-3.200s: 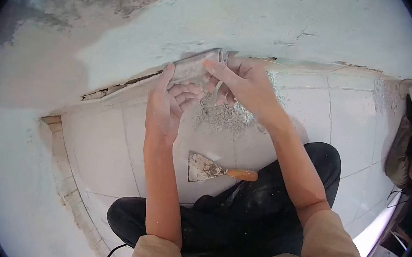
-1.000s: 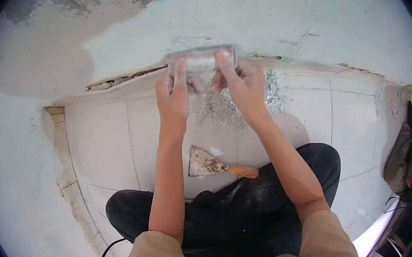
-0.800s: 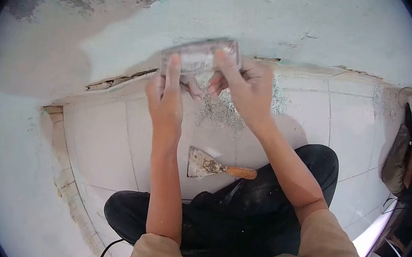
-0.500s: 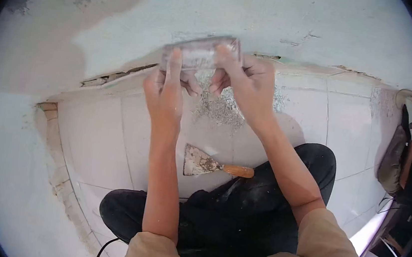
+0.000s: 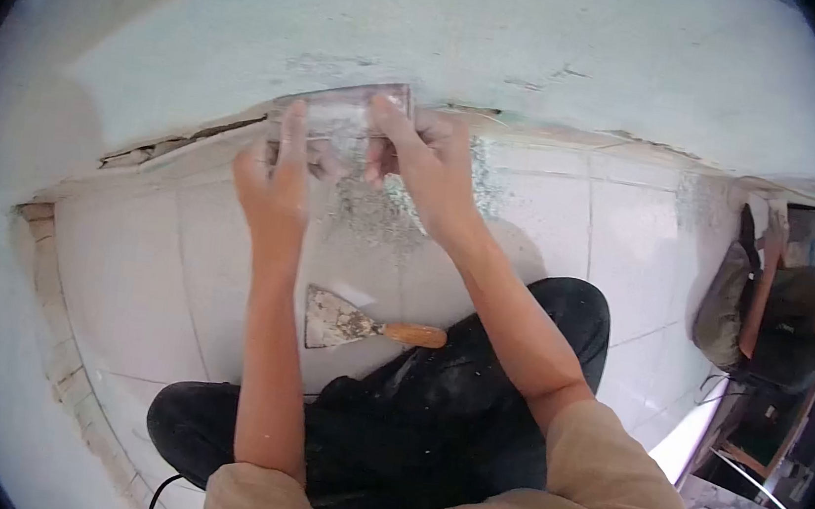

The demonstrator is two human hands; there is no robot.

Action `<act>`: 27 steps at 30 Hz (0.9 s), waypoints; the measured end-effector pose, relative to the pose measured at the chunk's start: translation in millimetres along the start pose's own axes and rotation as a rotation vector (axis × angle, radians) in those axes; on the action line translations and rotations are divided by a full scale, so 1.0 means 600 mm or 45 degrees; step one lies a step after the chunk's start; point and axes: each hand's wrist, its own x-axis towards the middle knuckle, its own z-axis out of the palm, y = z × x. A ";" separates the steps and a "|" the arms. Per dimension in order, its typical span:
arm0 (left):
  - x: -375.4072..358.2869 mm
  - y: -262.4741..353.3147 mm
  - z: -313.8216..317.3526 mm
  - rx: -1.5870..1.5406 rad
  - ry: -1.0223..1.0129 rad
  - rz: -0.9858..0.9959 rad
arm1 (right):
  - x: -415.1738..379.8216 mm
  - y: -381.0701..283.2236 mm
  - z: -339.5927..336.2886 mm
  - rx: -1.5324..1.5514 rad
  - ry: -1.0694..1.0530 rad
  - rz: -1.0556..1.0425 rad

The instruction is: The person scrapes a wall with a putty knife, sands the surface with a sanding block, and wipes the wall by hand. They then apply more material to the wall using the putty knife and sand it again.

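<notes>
A flat rectangular block (image 5: 343,112), greyish and dusty, is held between both hands against the lower part of the pale wall (image 5: 371,32). My left hand (image 5: 283,167) grips its left end, thumb on the near face. My right hand (image 5: 422,162) holds the right end the same way, with its lower fingers curled below. The block and fingertips are slightly blurred. Crumbly grey debris (image 5: 372,211) lies on the tiles under the hands. A scraper (image 5: 336,321) with a wooden handle rests on the floor between my arms, touching neither hand.
A cracked gap (image 5: 181,143) runs along the wall's base. White floor tiles (image 5: 125,294) spread around my dark-trousered legs (image 5: 428,436). At the right edge another person's arm (image 5: 764,282) shows beside dark furniture (image 5: 767,422). A black cable (image 5: 158,502) lies at lower left.
The whole view has shifted, so the hands, block and scraper appear farther left. Both hands still hold the block at the wall. More of the other person shows at right.
</notes>
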 end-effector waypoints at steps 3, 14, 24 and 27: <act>0.001 0.025 -0.007 -0.061 0.005 -0.006 | -0.002 -0.020 0.004 0.023 -0.054 -0.002; -0.010 0.034 -0.014 -0.207 -0.042 -0.074 | -0.004 -0.034 0.000 0.042 -0.096 -0.035; -0.006 0.005 -0.013 -0.213 -0.072 -0.292 | 0.008 -0.010 -0.011 -0.080 -0.103 0.172; -0.005 0.007 -0.013 -0.162 -0.027 -0.374 | 0.007 -0.013 -0.012 -0.115 -0.103 0.229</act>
